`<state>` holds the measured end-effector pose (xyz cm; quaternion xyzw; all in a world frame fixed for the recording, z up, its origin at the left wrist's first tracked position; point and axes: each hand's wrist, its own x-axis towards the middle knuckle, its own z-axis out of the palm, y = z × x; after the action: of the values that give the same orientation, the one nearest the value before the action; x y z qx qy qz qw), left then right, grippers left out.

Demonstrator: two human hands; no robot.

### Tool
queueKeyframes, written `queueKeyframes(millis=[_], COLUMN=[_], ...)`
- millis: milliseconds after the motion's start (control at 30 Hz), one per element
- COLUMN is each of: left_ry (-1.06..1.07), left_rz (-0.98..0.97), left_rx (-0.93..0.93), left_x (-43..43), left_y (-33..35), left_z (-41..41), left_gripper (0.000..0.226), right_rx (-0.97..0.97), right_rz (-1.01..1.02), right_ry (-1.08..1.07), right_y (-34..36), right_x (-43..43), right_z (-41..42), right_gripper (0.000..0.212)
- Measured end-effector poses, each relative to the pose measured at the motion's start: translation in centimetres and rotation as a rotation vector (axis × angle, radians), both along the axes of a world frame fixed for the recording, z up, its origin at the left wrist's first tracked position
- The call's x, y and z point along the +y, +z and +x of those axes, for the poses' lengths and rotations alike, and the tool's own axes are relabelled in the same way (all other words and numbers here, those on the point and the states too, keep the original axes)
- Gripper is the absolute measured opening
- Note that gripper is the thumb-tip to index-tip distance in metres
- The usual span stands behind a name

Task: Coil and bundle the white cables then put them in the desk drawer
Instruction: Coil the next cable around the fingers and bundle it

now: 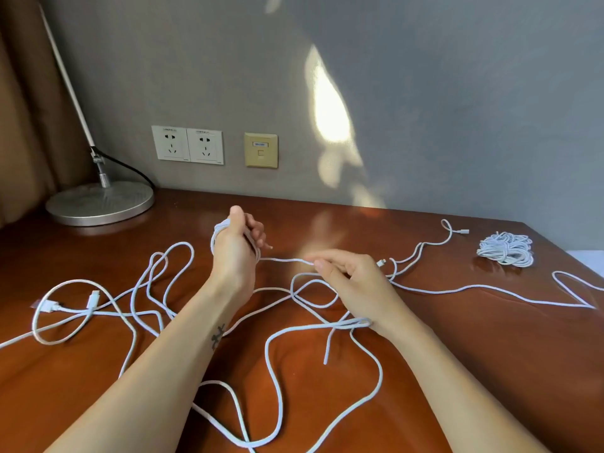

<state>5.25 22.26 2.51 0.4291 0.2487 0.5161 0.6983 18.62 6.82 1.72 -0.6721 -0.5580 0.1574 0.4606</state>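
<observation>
A glossy reddish-brown table (457, 354) stands against a grey wall, and loose white cables (271, 361) sprawl in loops across its near half, one plug end lying at the left (93, 299). Above the tangle, the right hand (349, 276) pinches a taut strand between thumb and fingertips, the other fingers curled. That strand runs straight to the left hand (233, 246), which is closed around several turns of cable wound about its palm. Farther back on the right sits a finished coiled bundle (506, 248), well apart from the hands. At the far left rests a lamp base (99, 204), and the wall carries two sockets (188, 144) and a beige data port (260, 150).
</observation>
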Motion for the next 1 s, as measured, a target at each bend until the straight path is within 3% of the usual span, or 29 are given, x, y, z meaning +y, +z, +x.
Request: queueKeyframes(millis=[67, 133, 333, 600, 767, 900, 1000], left_ry=[0.112, 0.179, 0.254, 0.253, 0.201, 0.097, 0.060], left_rz=[0.228, 0.372, 0.763, 0.845, 0.840, 0.772, 0.755], left_rx=[0.257, 0.401, 0.586, 0.677, 0.825, 0.946, 0.932], left_x=[-0.2, -0.7, -1.5, -1.4, -1.8, -2.5, -3.5], left_y=[-0.6, -0.9, -1.6, -2.3, -1.9, -1.3, -0.8], left_z=[0.2, 0.3, 0.3, 0.4, 0.1, -0.4, -0.4], left_gripper=[0.043, 0.039, 0.043, 0.045, 0.042, 0.063, 0.088], right_rx=[0.052, 0.082, 0.152, 0.161, 0.191, 0.150, 0.114], right_rz=[0.057, 0.102, 0.172, 0.192, 0.192, 0.255, 0.293], right_ry=[-0.007, 0.003, -0.026, -0.076, -0.038, -0.074, -0.092], right_y=[0.0, 0.2, 0.3, 0.9, 1.5, 1.6, 1.4], right_x=[0.1, 0.0, -0.1, -0.4, -0.8, -0.7, -0.5], right_z=[0.0, 0.0, 0.1, -0.3, -0.6, -0.5, -0.6], right_gripper=[0.024, 0.023, 0.029, 0.036, 0.025, 0.018, 0.017])
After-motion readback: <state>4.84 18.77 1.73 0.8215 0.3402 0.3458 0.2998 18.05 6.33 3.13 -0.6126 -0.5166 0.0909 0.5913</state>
